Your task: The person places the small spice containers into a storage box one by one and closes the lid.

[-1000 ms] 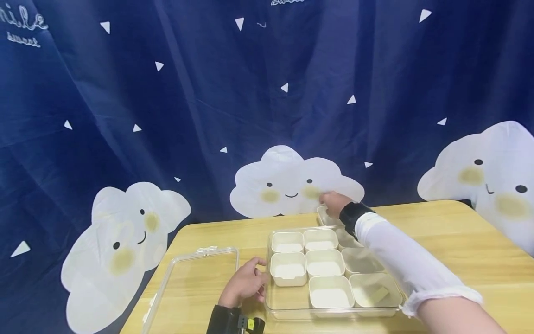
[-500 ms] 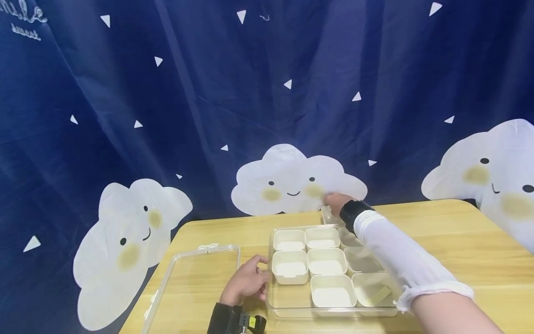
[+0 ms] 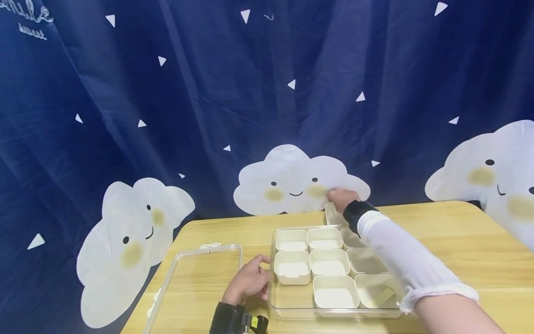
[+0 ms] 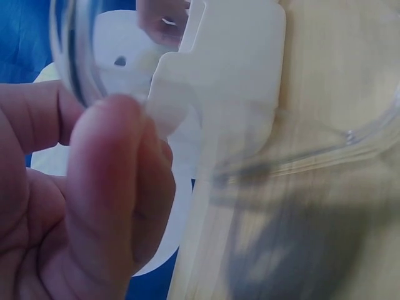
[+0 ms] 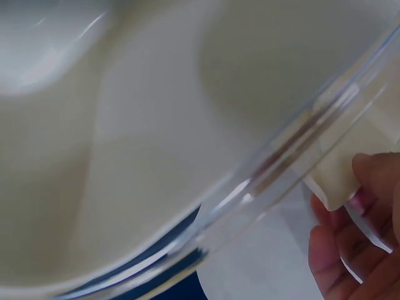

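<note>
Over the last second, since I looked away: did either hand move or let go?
Barely. The right hand still holds the small cream cup behind the clear tray, lifted slightly if at all. The left hand stays at the tray's left edge; the lid lies unmoved.

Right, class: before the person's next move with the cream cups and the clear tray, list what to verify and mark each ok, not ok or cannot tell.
1. Right hand has hold of the loose cup behind the tray: ok; the right wrist view shows fingers on its rim.
2. Left hand steadies the clear tray at its left edge: ok.
3. An empty slot is left in the tray, front left: ok.
4. Clear lid lies off the tray, to its left: ok.
5. Back right slot free: cannot tell, the sleeve covers it.
</note>
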Action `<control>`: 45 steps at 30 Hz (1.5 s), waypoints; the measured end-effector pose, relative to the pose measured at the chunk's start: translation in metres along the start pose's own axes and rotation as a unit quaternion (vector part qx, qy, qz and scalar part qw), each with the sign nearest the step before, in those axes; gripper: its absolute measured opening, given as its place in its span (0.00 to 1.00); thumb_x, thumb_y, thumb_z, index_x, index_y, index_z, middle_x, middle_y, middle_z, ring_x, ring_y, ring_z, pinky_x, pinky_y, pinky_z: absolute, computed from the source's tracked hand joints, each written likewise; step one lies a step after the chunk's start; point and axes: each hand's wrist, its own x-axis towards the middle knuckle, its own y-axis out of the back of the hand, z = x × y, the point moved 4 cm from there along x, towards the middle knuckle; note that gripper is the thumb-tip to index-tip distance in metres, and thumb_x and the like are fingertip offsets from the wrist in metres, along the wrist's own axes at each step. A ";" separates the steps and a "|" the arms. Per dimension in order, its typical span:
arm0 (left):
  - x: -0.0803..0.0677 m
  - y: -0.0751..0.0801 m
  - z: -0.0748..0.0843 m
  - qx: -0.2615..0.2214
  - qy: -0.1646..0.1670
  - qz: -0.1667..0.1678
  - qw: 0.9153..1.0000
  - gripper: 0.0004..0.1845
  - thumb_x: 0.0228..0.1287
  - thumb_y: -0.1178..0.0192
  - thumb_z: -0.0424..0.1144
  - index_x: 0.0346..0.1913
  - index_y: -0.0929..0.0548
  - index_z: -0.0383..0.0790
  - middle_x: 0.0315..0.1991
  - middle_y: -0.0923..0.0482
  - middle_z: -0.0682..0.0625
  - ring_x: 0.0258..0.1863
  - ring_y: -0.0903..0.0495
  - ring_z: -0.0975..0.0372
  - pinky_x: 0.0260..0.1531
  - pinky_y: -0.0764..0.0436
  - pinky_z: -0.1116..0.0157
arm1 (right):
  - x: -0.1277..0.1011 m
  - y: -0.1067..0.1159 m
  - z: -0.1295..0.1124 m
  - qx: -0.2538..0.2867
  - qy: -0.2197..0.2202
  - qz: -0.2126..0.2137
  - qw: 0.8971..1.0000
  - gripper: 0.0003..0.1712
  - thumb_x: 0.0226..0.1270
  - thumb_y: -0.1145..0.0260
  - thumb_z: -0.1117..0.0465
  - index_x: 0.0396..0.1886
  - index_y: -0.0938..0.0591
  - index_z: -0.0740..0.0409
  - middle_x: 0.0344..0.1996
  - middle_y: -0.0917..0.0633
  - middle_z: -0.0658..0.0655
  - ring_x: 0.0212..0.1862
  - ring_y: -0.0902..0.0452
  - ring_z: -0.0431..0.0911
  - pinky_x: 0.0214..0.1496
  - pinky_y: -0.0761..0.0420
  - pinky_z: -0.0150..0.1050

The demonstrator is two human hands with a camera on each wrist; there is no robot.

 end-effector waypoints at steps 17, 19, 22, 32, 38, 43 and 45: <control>-0.002 0.005 -0.002 0.010 -0.003 0.003 1.000 0.26 0.60 0.45 0.30 0.62 0.33 0.30 0.22 0.25 0.45 0.12 0.26 0.61 0.17 0.24 0.65 | -0.042 0.066 -0.038 0.086 -0.027 0.025 0.996 0.11 0.48 0.39 0.77 0.19 0.24 0.58 0.21 0.19 0.59 0.27 0.20 0.57 0.30 0.23 0.50; -0.003 0.004 -0.002 0.009 -0.004 0.000 1.000 0.25 0.61 0.45 0.31 0.62 0.34 0.30 0.22 0.26 0.45 0.12 0.26 0.61 0.18 0.24 0.64 | -0.040 0.063 -0.034 0.089 -0.036 0.020 0.995 0.09 0.47 0.39 0.77 0.19 0.24 0.59 0.22 0.19 0.60 0.28 0.20 0.58 0.31 0.22 0.51; -0.003 0.003 -0.002 0.004 -0.005 -0.004 1.000 0.25 0.62 0.45 0.31 0.62 0.34 0.29 0.22 0.26 0.45 0.13 0.26 0.60 0.20 0.23 0.63 | -0.039 0.063 -0.032 0.088 -0.046 0.011 0.995 0.08 0.47 0.39 0.77 0.20 0.22 0.61 0.23 0.19 0.60 0.30 0.20 0.58 0.34 0.22 0.50; -0.002 0.000 -0.001 -0.003 -0.002 -0.007 1.000 0.25 0.62 0.46 0.31 0.62 0.35 0.30 0.24 0.26 0.44 0.14 0.25 0.60 0.20 0.22 0.63 | -0.048 0.074 -0.033 0.098 -0.053 -0.005 0.994 0.10 0.43 0.35 0.74 0.30 0.19 0.68 0.26 0.17 0.60 0.34 0.20 0.57 0.40 0.21 0.49; -0.001 0.000 -0.002 0.001 -0.002 -0.007 1.000 0.28 0.59 0.46 0.29 0.63 0.36 0.28 0.22 0.25 0.45 0.13 0.25 0.60 0.21 0.23 0.63 | -0.054 0.078 -0.039 0.113 -0.059 -0.012 0.992 0.18 0.46 0.34 0.73 0.40 0.20 0.73 0.36 0.16 0.67 0.41 0.19 0.61 0.46 0.21 0.52; 0.001 0.002 -0.001 0.015 -0.009 -0.006 1.000 0.29 0.58 0.46 0.29 0.64 0.36 0.27 0.22 0.25 0.46 0.13 0.25 0.60 0.23 0.22 0.61 | -0.055 0.080 -0.040 0.116 -0.067 -0.022 0.991 0.18 0.49 0.33 0.71 0.43 0.20 0.73 0.37 0.16 0.67 0.40 0.19 0.59 0.47 0.21 0.51; 0.002 0.002 -0.001 0.019 -0.009 -0.004 1.000 0.29 0.58 0.46 0.30 0.64 0.36 0.26 0.22 0.25 0.45 0.13 0.25 0.60 0.22 0.22 0.62 | -0.056 0.082 -0.041 0.118 -0.069 -0.023 0.990 0.19 0.50 0.33 0.71 0.44 0.20 0.73 0.38 0.16 0.67 0.41 0.19 0.59 0.47 0.21 0.52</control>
